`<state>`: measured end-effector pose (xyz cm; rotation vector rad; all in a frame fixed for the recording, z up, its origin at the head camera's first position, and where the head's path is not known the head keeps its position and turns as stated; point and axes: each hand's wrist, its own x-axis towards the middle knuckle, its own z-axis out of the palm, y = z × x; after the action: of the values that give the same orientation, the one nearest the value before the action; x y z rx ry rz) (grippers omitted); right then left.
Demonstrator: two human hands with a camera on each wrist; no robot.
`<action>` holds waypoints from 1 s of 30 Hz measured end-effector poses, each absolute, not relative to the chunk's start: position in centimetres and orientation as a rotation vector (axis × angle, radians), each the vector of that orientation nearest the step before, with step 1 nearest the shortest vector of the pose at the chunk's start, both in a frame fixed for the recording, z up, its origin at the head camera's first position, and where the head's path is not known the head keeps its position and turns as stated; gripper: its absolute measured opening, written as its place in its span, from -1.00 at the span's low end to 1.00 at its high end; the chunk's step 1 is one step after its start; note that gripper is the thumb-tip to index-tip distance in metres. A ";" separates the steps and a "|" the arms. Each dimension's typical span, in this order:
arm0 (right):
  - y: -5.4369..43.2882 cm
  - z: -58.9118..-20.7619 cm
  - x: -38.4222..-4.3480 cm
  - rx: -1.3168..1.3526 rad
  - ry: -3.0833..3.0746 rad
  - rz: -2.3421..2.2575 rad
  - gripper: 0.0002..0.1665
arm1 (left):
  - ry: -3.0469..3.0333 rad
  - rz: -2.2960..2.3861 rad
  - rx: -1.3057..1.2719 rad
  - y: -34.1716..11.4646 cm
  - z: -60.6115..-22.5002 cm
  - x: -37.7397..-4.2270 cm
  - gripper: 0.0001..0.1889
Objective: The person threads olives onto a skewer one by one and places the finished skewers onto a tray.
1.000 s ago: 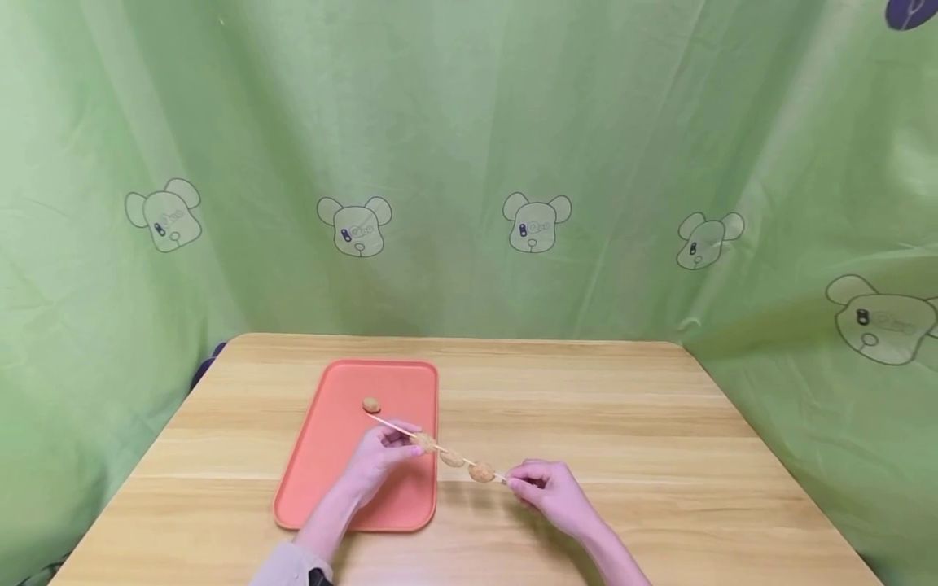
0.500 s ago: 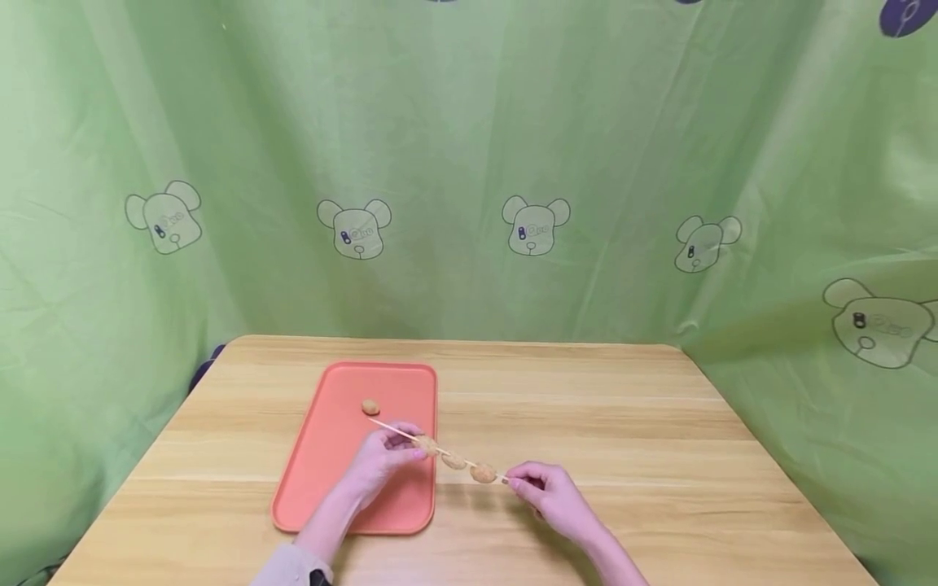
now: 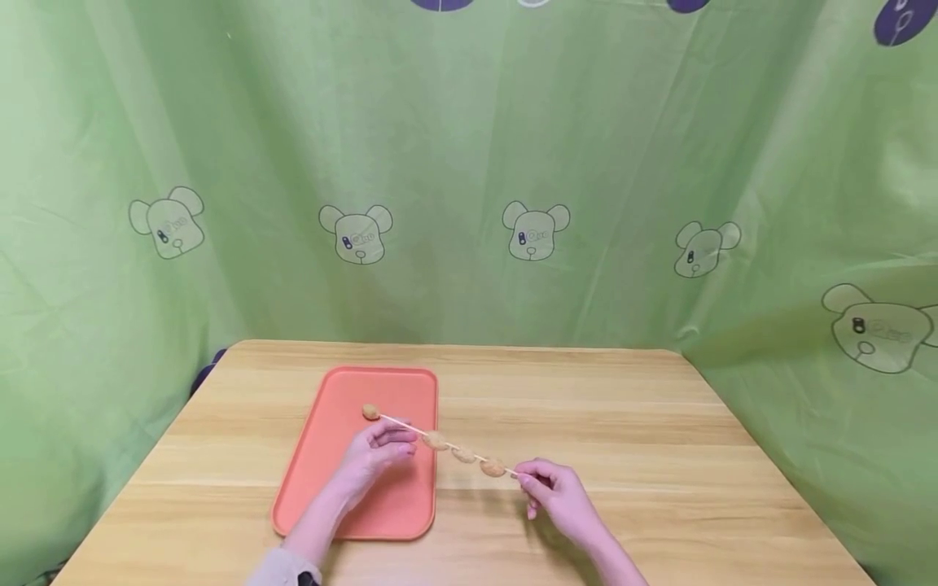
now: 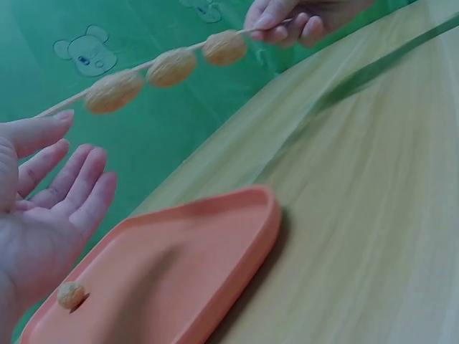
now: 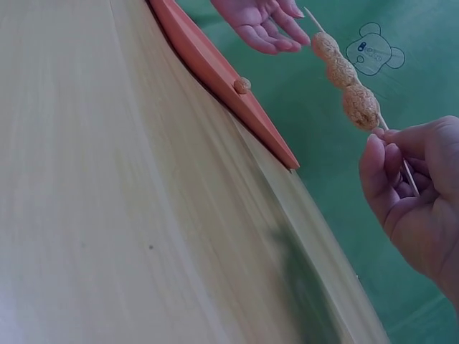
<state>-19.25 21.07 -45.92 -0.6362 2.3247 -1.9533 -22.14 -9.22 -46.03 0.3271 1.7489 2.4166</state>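
Note:
My right hand (image 3: 560, 496) pinches the near end of a thin wooden skewer (image 4: 64, 103) between thumb and fingers. Threaded on it are three tan, rough-skinned oval balls (image 4: 171, 67), and a bare length of stick runs out past them at the pointed end. In the head view my left hand (image 3: 370, 456) is just below that bare length, fingers spread and relaxed. The right wrist view shows this left hand (image 5: 264, 25) apart from the tip, holding nothing. One loose ball (image 3: 370, 412) lies on the salmon-coloured tray (image 3: 399, 391), overlapped by the skewer's tip in the head view.
The tray rests on the left half of a light wood-grain table (image 3: 586, 407). Green curtains (image 3: 454, 146) printed with bear heads hang behind the table and along its sides.
My left hand has let go of the ball nearest the tip and drawn slightly left, fingers opening. The skewer, held by my right hand, has shifted slightly right. The head view has tilted up a little.

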 end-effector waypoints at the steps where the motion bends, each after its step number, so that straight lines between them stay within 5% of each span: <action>1: 21.2 -45.9 -19.3 -0.614 2.325 -1.961 -0.75 | 1.775 2.421 0.295 -9.5 -46.1 -22.3 -0.55; 13: 22.0 -45.6 -19.2 -0.397 2.349 -1.942 -0.73 | 2.158 2.414 -0.107 -12.9 -46.2 -24.6 -0.66; 30: 22.7 -45.5 -19.1 -0.327 2.343 -1.956 -0.72 | 2.563 1.970 -0.026 -15.1 -47.6 -28.9 -0.46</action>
<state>-19.15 22.72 -45.54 -0.3270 2.3434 -1.9562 -28.87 -15.14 -47.60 -0.0264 2.5630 1.9702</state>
